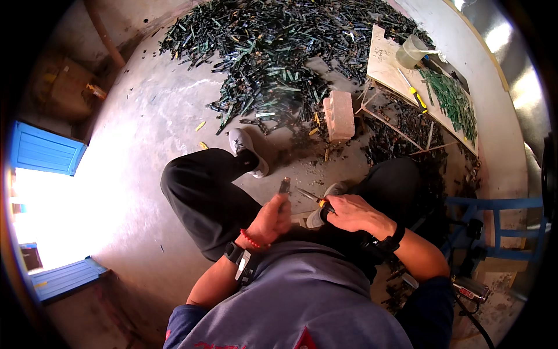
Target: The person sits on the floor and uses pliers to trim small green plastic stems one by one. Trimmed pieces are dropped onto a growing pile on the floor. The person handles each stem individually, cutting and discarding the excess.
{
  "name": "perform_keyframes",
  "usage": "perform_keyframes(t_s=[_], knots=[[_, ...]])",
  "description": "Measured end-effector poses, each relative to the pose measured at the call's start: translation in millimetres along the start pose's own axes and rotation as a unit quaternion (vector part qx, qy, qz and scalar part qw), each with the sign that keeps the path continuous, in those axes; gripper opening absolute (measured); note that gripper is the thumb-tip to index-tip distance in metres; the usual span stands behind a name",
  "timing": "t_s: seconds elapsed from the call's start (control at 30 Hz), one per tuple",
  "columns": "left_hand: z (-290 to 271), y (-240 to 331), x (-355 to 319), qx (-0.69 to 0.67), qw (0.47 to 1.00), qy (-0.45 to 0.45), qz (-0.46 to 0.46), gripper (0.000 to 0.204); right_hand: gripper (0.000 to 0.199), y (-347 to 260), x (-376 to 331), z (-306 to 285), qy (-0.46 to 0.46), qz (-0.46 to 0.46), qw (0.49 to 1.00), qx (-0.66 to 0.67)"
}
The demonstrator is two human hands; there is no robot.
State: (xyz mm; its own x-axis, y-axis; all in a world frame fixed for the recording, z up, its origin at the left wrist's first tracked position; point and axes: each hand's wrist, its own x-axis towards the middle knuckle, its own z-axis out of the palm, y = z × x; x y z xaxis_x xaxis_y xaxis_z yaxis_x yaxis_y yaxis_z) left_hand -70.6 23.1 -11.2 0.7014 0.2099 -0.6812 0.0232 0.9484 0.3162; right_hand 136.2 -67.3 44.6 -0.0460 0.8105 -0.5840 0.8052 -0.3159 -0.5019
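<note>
In front of my lap, my left hand [272, 222] is closed around a small dark strip-like piece [284, 185], whose end sticks up past the fingers. What kind of piece it is cannot be made out. To its right, my right hand [357, 214] grips a screwdriver [310, 195] with a yellow and black handle. The metal shaft points up and left toward the dark piece, with a small gap visible between tip and piece. Most of the handle is hidden in my palm.
A wide heap of dark and green strips [261, 58] covers the floor ahead. A reddish brick [340, 116] stands nearer. On the right, a low board [381, 58] carries a cloudy container [410, 52], another yellow screwdriver [417, 100] and green strips [450, 102]. Blue chair frame [500, 203] at right.
</note>
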Motion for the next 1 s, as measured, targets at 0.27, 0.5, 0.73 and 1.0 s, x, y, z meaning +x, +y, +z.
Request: perform_keyframes(t_s=[0.27, 0.5, 0.73, 1.0], knots=[[-2, -3, 2, 0.052, 0.998, 0.011, -0.014, 0.035, 0.033, 0, 8, -2, -0.021, 0.012, 0.999, -0.027], [-1, -4, 2, 0.067, 0.997, 0.026, -0.011, 0.033, 0.036, 1, 7, -8, -0.057, 0.043, 0.997, -0.043], [-2, -5, 4, 0.088, 0.996, 0.022, -0.009, 0.031, 0.033, 6, 12, -4, -0.061, 0.02, 0.998, -0.005], [2, -7, 3, 0.109, 0.993, 0.038, -0.004, 0.028, 0.034, 8, 14, -3, -0.086, 0.025, 0.996, -0.017]])
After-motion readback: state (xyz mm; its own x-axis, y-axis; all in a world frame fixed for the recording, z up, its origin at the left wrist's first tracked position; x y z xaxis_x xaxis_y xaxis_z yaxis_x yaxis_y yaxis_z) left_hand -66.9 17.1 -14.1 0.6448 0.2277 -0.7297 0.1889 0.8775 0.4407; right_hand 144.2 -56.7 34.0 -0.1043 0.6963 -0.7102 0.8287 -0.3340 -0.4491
